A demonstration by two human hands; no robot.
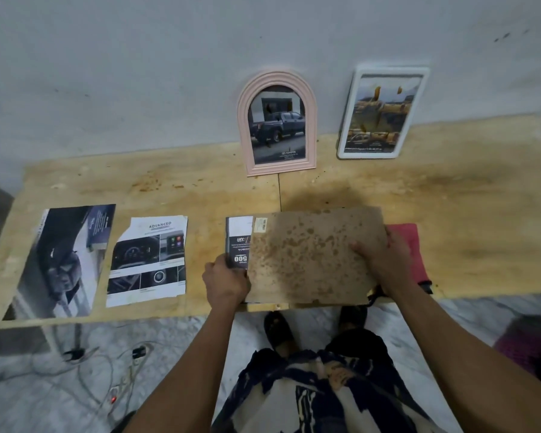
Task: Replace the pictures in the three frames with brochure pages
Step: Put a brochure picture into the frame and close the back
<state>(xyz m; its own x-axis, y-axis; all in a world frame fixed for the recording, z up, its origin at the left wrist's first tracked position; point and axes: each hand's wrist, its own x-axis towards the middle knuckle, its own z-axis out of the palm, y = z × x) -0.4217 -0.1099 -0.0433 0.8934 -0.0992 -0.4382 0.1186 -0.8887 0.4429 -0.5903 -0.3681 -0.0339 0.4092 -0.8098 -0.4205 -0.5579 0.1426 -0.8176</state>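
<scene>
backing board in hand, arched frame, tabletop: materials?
Backing board: looks like brown fibreboard or hardboard, matte, blotched with darker stains. Arched frame: probably moulded plastic, pale pink, ridged; could be painted wood. Tabletop: unfinished plywood by its pale grain and seam.

We see a stained brown backing board [310, 254] lying over a dark brochure page [238, 242]; a pink arched frame [277, 123] and white frame [383, 112], both filled, lean upright against the wall.

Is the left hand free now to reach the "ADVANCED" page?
Probably not yet: the left hand grips the brochure page under the stained backing board. The ADVANCED page lies uncovered nearby.
</scene>
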